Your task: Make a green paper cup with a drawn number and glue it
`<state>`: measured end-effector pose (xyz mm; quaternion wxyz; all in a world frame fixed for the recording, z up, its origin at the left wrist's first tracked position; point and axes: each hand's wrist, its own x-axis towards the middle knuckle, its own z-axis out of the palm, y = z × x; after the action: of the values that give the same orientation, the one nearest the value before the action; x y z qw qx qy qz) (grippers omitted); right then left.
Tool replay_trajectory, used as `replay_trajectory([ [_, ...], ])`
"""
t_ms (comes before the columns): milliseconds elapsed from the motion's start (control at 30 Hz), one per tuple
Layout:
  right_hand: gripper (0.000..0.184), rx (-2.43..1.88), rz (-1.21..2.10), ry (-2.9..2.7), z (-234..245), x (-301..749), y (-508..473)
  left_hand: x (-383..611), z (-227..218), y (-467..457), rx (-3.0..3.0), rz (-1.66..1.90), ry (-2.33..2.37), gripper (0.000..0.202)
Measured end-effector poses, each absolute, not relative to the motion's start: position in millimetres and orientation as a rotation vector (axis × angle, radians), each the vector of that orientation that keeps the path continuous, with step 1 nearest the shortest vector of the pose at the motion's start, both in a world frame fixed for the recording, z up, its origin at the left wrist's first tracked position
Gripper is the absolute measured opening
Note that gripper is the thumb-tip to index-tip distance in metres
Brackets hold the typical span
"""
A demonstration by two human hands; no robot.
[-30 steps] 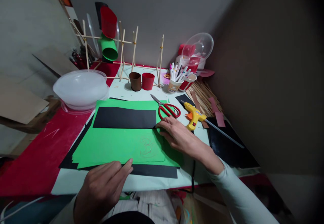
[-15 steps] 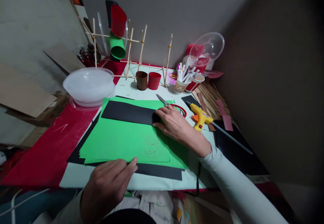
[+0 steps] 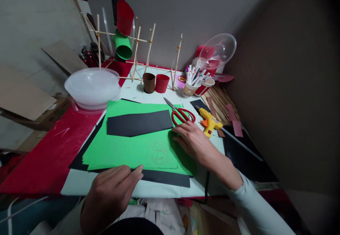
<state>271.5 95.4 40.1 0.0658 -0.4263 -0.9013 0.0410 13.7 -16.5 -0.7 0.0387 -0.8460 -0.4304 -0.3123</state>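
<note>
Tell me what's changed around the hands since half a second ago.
The black strip has turned on the green sheet: its left end came nearer, its right end went farther away. The right hand drew back off that right end to its near corner; whether it still touches is unclear. The left hand stayed at the sheet's near edge; the scissors and glue gun stayed put.

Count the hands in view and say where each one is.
2. The left hand is by the near edge of the green sheets; the right hand is at the right end of the black strip. No other hand shows.
</note>
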Motion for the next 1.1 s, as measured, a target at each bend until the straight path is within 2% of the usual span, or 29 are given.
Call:
replay_trajectory([
  [133, 0.021, -1.272, 0.199, -2.739, 42, 270, 77, -4, 4, -15, -2.441, -0.887, -1.384, 0.023],
  [200, 0.022, -1.278, 0.233, -2.738, 43, 270, 74, -17, 12, -5, -2.412, -0.855, -1.399, 0.016],
  [367, 0.019, -1.317, 0.291, -2.721, 41, 270, 79, -44, 27, 40, -2.467, -0.453, -1.542, 0.046],
  [500, 0.018, -1.360, 0.344, -2.727, 42, 268, 86, -50, 23, 78, -2.498, -0.344, -1.538, 0.048],
  [667, 0.014, -1.401, 0.425, -2.761, 49, 263, 90, -45, 23, 110, -2.542, -0.026, -1.746, 0.052],
  [767, 0.024, -1.394, 0.465, -2.779, 52, 260, 90, -39, 31, 121, -2.552, 0.026, -1.778, 0.048],
  [867, 0.036, -1.391, 0.479, -2.794, 54, 259, 92, -29, 41, 128, -2.563, 0.064, -1.789, 0.034],
  [967, 0.028, -1.385, 0.490, -2.806, 58, 258, 94, -19, 45, 134, -2.566, 0.073, -1.784, 0.016],
  [1033, 0.020, -1.372, 0.520, -2.792, 59, 259, 94, -14, 44, 138, -2.558, 0.058, -1.788, 0.016],
  [1100, 0.020, -1.378, 0.558, -2.758, 55, 260, 95, -13, 41, 141, -2.566, 0.051, -1.792, 0.017],
])
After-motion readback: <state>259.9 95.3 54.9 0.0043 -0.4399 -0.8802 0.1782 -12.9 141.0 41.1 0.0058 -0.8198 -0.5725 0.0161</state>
